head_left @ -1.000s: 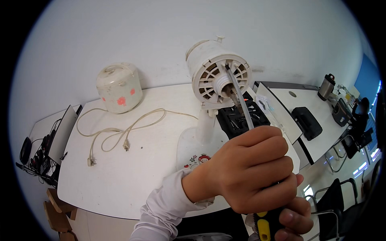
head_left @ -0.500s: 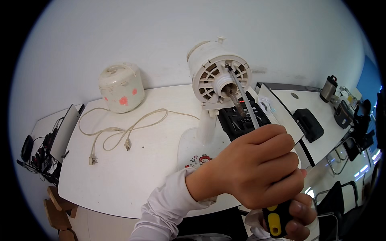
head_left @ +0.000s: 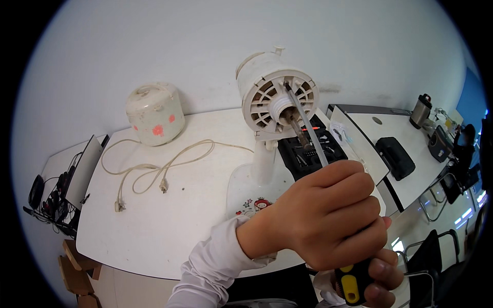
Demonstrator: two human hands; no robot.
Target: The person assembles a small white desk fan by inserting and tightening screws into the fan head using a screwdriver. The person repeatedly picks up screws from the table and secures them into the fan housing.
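Note:
My left hand (head_left: 323,215) is closed round a long screwdriver, its fist wrapped about the lower shaft or top of the handle. Below and partly behind it, my right hand (head_left: 382,277) grips the black-and-yellow handle (head_left: 350,287). The screwdriver's shaft (head_left: 308,120) runs up to the upper rim of a white electric fan's motor housing (head_left: 262,77), where its tip sits at a screw hole. The fan's blades and grille are off; a metal spindle (head_left: 298,128) sticks out of the threaded collar. A white stand (head_left: 263,164) holds the housing up.
A cream rice cooker (head_left: 156,115) stands at the back left of the white table (head_left: 154,226). A beige power cord (head_left: 174,161) lies looped beside it. Behind the fan stand is an open black tool case (head_left: 298,164). Another table at right holds a black case (head_left: 394,158) and a flask (head_left: 421,110).
The fan's motor housing has shifted slightly to the left, and the screwdriver's tip with it; the tip now looks seated closer in the hole. Both hands keep their grip.

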